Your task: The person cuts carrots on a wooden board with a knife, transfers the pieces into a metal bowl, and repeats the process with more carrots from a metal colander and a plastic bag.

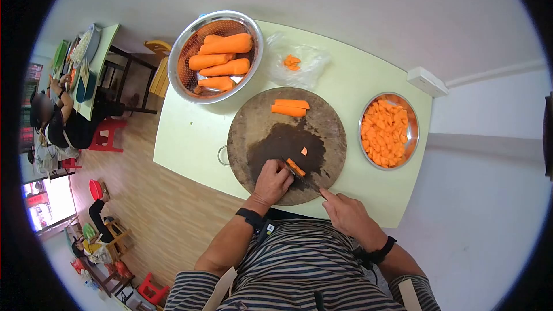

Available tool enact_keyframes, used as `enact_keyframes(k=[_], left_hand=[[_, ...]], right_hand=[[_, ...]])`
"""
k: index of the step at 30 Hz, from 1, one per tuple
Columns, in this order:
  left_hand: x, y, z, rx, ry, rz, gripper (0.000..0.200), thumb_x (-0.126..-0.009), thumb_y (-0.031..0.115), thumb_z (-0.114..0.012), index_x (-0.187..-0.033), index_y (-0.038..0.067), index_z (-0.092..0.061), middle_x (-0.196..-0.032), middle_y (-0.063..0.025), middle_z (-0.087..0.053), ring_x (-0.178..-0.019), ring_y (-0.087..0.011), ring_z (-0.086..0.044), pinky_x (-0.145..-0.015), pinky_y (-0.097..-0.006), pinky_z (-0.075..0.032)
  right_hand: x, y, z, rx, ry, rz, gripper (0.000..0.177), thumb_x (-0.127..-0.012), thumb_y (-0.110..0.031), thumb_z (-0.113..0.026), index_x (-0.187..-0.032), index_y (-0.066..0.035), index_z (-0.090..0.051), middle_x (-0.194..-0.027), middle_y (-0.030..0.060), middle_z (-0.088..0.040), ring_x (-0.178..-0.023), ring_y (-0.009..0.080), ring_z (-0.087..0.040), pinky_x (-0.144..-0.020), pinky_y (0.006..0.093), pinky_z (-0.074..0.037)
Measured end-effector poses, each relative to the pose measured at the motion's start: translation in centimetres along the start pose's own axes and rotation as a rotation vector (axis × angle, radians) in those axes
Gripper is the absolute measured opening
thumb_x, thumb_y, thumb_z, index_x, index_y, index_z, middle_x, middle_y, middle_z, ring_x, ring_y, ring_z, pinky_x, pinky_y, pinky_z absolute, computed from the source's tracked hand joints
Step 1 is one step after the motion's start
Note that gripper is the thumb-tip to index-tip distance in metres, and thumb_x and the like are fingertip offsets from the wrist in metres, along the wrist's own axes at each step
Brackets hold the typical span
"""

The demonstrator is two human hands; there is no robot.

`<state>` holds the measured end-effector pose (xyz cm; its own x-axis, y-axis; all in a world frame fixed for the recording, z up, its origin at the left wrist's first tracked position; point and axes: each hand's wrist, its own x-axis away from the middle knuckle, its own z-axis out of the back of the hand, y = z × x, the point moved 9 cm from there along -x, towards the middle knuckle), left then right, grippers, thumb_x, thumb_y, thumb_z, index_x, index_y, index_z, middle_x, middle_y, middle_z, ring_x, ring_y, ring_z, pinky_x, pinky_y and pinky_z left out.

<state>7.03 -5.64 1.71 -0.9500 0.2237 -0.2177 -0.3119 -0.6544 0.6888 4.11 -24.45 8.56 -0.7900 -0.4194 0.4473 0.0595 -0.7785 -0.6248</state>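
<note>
My right hand (348, 216) grips a kitchen knife (311, 184), its blade angled down onto the round wooden chopping board (247, 126). Curled fingers of my left hand (273, 183) press on a carrot piece, mostly hidden under them, close beside the blade. Against the blade's far side lies a cut carrot strip (295, 167). A small carrot chunk (304, 151) rests on the dark wet patch just beyond. Farther up the board, long carrot sticks (290, 111) lie side by side.
Behind the board stands a metal basin (259, 52) of peeled carrots (222, 60). A clear plastic bag (311, 68) holds orange bits. At right is a metal bowl (413, 144) of diced carrot (385, 131). A white wall box (427, 82) adjoins the table. People sit working at left.
</note>
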Motion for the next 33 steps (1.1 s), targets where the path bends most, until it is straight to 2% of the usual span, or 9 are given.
enact_keyframes(k=[3, 10, 12, 15, 18, 22, 24, 29, 33], left_hand=[[0.1, -0.3, -0.2, 0.013, 0.003, 0.002, 0.023, -0.073, 0.007, -0.079, -0.092, 0.004, -0.065, -0.094, -0.0139, -0.054, -0.085, -0.0331, -0.057, -0.074, -0.0416, -0.049], [0.2, -0.3, -0.3, -0.003, -0.025, 0.014, 0.025, -0.073, 0.008, -0.079, -0.094, 0.005, -0.066, -0.092, -0.0134, -0.053, -0.083, -0.0327, -0.056, -0.072, -0.0420, -0.049], [0.2, -0.3, -0.4, -0.006, -0.022, 0.019, 0.025, -0.074, 0.007, -0.079, -0.096, 0.005, -0.067, -0.092, -0.0135, -0.053, -0.082, -0.0324, -0.055, -0.072, -0.0419, -0.049], [-0.1, 0.1, 0.1, -0.018, 0.024, 0.009, 0.026, -0.076, 0.007, -0.079, -0.099, 0.004, -0.068, -0.092, -0.0138, -0.054, -0.082, -0.0316, -0.056, -0.072, -0.0412, -0.049], [0.0, 0.5, 0.7, 0.013, 0.074, 0.004, 0.027, -0.077, 0.007, -0.079, -0.101, 0.001, -0.068, -0.092, -0.0138, -0.054, -0.082, -0.0308, -0.056, -0.072, -0.0409, -0.049], [0.3, 0.2, 0.6, -0.006, 0.034, -0.029, 0.026, -0.075, 0.007, -0.079, -0.098, 0.002, -0.067, -0.092, -0.0136, -0.055, -0.083, -0.0315, -0.056, -0.073, -0.0419, -0.049], [0.4, 0.2, 0.3, -0.012, 0.014, -0.034, 0.024, -0.075, 0.007, -0.079, -0.095, 0.002, -0.066, -0.092, -0.0136, -0.055, -0.084, -0.0319, -0.056, -0.074, -0.0422, -0.049], [0.4, -0.1, 0.1, -0.007, -0.013, -0.012, 0.023, -0.073, 0.009, -0.079, -0.085, 0.004, -0.059, -0.092, -0.0139, -0.053, -0.085, -0.0334, -0.055, -0.075, -0.0425, -0.048], [0.4, -0.1, 0.0, -0.018, -0.031, -0.007, 0.024, -0.073, 0.009, -0.080, -0.086, 0.005, -0.060, -0.091, -0.0140, -0.053, -0.085, -0.0333, -0.055, -0.075, -0.0425, -0.048]], right_hand=[[0.0, 0.4, -0.5, -0.001, -0.012, 0.002, 0.040, -0.103, -0.029, -0.055, -0.138, -0.009, -0.057, -0.088, 0.0230, -0.068, -0.076, 0.0431, -0.068, -0.071, 0.0506, -0.056], [-2.6, 0.2, -1.2, 0.023, -0.019, -0.001, 0.039, -0.103, -0.027, -0.054, -0.136, -0.007, -0.058, -0.096, 0.0248, -0.070, -0.083, 0.0447, -0.069, -0.075, 0.0524, -0.057], [-3.4, 0.2, -1.1, -0.036, 0.069, 0.065, 0.039, -0.103, -0.025, -0.054, -0.136, -0.005, -0.058, -0.104, 0.0251, -0.071, -0.089, 0.0448, -0.069, -0.078, 0.0526, -0.057], [-3.8, 0.6, -0.9, -0.098, 0.086, 0.047, 0.040, -0.103, -0.026, -0.054, -0.137, -0.005, -0.057, -0.108, 0.0245, -0.070, -0.092, 0.0443, -0.069, -0.079, 0.0518, -0.056], [-2.9, -0.1, 0.2, -0.133, 0.129, 0.070, 0.037, -0.102, -0.019, -0.056, -0.136, -0.004, -0.058, -0.099, 0.0244, -0.070, -0.090, 0.0426, -0.068, -0.078, 0.0485, -0.055], [-1.2, -0.1, -0.1, -0.075, 0.071, 0.070, 0.037, -0.101, -0.018, -0.058, -0.136, -0.004, -0.059, -0.094, 0.0227, -0.069, -0.085, 0.0411, -0.068, -0.076, 0.0478, -0.055], [-0.7, 0.3, -0.9, -0.024, -0.002, 0.034, 0.038, -0.102, -0.026, -0.056, -0.137, -0.009, -0.058, -0.092, 0.0219, -0.069, -0.081, 0.0422, -0.069, -0.072, 0.0499, -0.056], [-0.5, 0.1, -0.9, -0.011, 0.032, 0.065, 0.038, -0.102, -0.026, -0.057, -0.136, -0.009, -0.058, -0.086, 0.0209, -0.068, -0.075, 0.0411, -0.068, -0.066, 0.0490, -0.056], [-1.2, -0.1, -1.1, 0.013, 0.036, 0.083, 0.038, -0.102, -0.026, -0.057, -0.135, -0.008, -0.059, -0.088, 0.0220, -0.069, -0.077, 0.0424, -0.069, -0.067, 0.0500, -0.056]])
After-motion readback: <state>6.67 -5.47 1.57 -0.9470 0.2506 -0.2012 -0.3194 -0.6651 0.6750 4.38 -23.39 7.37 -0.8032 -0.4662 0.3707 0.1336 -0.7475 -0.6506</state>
